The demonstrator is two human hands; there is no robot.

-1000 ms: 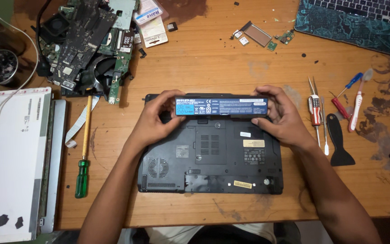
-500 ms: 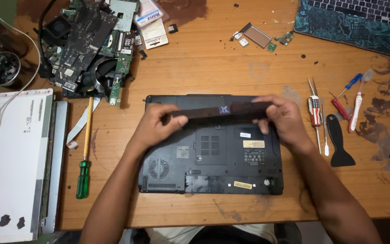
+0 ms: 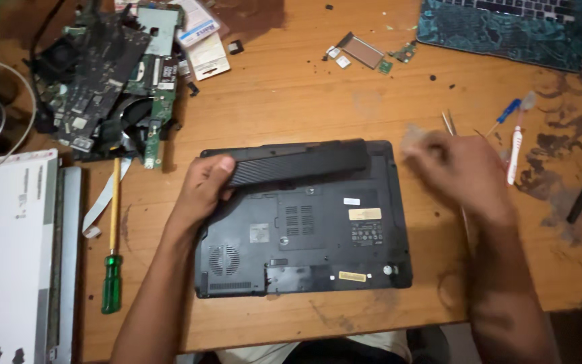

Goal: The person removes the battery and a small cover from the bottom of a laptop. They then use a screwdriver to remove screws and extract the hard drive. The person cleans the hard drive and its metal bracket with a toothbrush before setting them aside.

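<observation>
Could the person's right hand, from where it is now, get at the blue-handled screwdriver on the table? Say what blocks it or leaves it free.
Probably yes. The right hand hovers, blurred, just right of the laptop, and the blue-handled screwdriver lies on bare table just beyond it. Only the white tool lies close beside it.

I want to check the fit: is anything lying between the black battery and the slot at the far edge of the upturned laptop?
Nothing visible does. The battery lies along the far edge of the laptop, with the left hand gripping its left end. The right hand is off to the right, blurred, over the table. The seam beneath the battery is hidden.
</observation>
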